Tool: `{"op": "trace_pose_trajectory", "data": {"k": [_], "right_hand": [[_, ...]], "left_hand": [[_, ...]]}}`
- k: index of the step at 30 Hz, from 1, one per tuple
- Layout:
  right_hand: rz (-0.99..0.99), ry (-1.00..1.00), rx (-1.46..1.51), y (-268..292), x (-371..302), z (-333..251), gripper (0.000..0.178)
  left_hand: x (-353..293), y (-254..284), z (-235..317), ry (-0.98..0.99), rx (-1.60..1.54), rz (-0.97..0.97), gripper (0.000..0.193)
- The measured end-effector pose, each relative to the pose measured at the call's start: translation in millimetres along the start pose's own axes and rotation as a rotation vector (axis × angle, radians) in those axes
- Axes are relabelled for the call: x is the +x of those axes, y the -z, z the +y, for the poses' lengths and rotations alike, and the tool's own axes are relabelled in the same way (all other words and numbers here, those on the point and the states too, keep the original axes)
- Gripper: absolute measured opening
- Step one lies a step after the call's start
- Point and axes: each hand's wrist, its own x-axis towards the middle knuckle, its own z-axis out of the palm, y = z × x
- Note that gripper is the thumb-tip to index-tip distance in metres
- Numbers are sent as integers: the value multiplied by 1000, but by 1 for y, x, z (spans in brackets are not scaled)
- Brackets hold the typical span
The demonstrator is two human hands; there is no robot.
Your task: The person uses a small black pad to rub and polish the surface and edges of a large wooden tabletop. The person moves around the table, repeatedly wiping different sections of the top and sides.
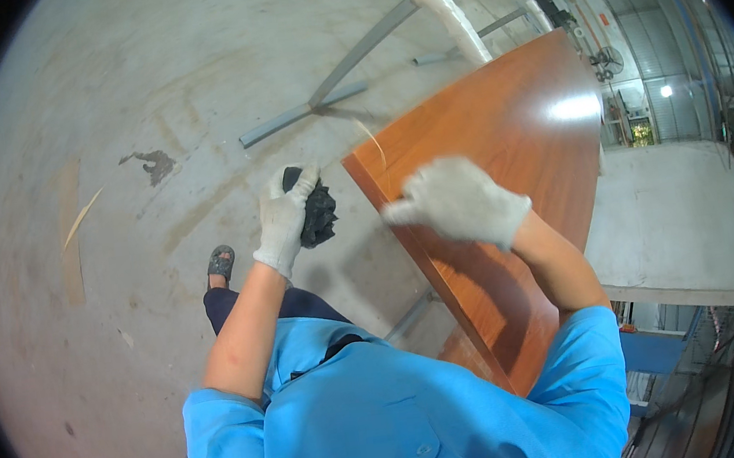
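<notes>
My left hand point(281, 219), in a whitish work glove, is closed round a crumpled black cloth-like wad point(319, 216). It is held off the near-left edge of a glossy reddish-brown wooden panel point(507, 127). My right hand point(453, 201), gloved the same way, is over the panel, with its fingertips by the left edge. Motion smears this hand, so its grip and anything in it cannot be made out. A thin pale curved strip point(372, 145) shows near the panel's corner.
Grey metal legs point(359, 53) stand on the concrete floor point(166, 248) beyond the panel, below a white-wrapped bar point(450, 18). A pale slab-like surface point(676, 226) lies to the right. Thin offcuts point(82, 219) are on the floor at left. A fan point(605, 63) stands far right.
</notes>
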Motion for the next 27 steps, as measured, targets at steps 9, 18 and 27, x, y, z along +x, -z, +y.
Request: {"op": "trace_pose_trajectory", "data": {"k": [9, 18, 27], "right_hand": [[276, -44, 152, 32, 51, 56, 32], [520, -160, -157, 15, 79, 59, 35], [703, -295, 410, 22, 23, 67, 45]], "left_hand": [[-8, 26, -5, -12, 63, 79, 25], [-10, 30, 8, -55, 100, 18, 31], [3, -35, 21, -596, 355, -255, 46]]}}
